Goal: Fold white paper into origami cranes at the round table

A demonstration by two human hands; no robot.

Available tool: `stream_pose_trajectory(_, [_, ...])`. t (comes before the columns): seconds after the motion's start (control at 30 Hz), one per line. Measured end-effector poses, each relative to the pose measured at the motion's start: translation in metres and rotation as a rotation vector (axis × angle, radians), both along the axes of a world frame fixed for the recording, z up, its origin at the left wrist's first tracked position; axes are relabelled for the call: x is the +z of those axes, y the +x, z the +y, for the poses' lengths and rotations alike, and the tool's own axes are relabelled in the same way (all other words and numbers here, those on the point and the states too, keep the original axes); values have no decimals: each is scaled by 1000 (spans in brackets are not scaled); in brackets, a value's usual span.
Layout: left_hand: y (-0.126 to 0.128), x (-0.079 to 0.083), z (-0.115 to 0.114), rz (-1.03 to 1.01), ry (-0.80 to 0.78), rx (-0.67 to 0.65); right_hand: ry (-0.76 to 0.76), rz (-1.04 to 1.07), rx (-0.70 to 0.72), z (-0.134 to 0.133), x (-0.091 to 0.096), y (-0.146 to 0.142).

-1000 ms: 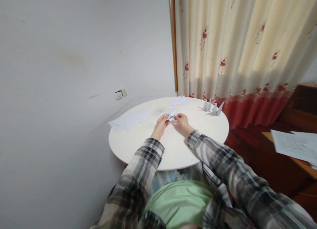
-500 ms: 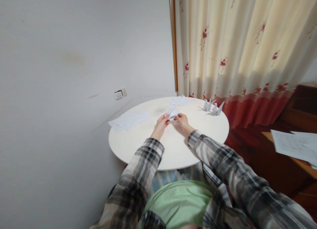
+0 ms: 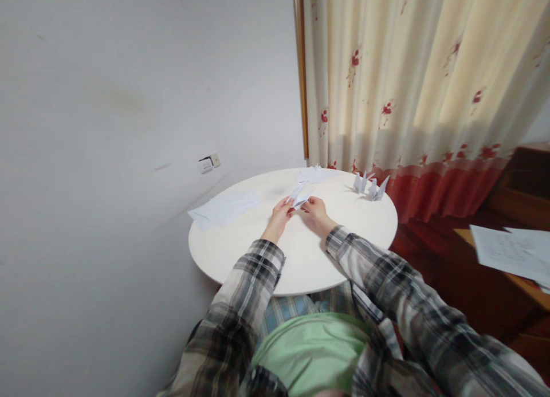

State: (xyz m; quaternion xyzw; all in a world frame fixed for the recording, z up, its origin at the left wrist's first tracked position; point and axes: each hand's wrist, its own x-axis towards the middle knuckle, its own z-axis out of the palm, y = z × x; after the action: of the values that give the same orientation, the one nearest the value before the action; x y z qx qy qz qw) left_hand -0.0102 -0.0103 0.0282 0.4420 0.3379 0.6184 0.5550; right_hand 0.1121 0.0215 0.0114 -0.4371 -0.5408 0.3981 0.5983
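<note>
Between my hands, above the middle of the round white table [image 3: 253, 254], is a folded white paper crane [image 3: 299, 200] with pointed flaps sticking up. My left hand [image 3: 282, 212] pinches its left side with the fingers closed. On the other side my right hand [image 3: 315, 209] grips the paper with thumb and fingertips; the fingertips are partly hidden by the folds. Two finished-looking paper cranes stand near the table's right rim, one crane [image 3: 360, 183] just left of the other crane [image 3: 378, 189].
Flat white sheets [image 3: 226, 207] lie at the table's left edge, and more paper [image 3: 311, 175] is at the far edge. A wall with a socket [image 3: 205, 166] rises on the left. Behind hangs a flowered curtain [image 3: 387, 70]. Printed pages [image 3: 507, 254] rest on a wooden surface at right.
My right fingers have shifted very slightly on the folded paper. Everything else stays in place.
</note>
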Motion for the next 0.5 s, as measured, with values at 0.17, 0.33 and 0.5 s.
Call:
stream_pose_trajectory(0.17, [0, 0, 1, 2, -3, 1, 24, -19, 3, -1, 0, 1])
stream_pose_trajectory(0.33, [0, 0, 1, 4, -14, 11, 15, -62, -24, -3, 1, 0])
stream_pose_trajectory(0.5, [0, 0, 1, 12, -2, 19, -1, -75, -22, -4, 3, 0])
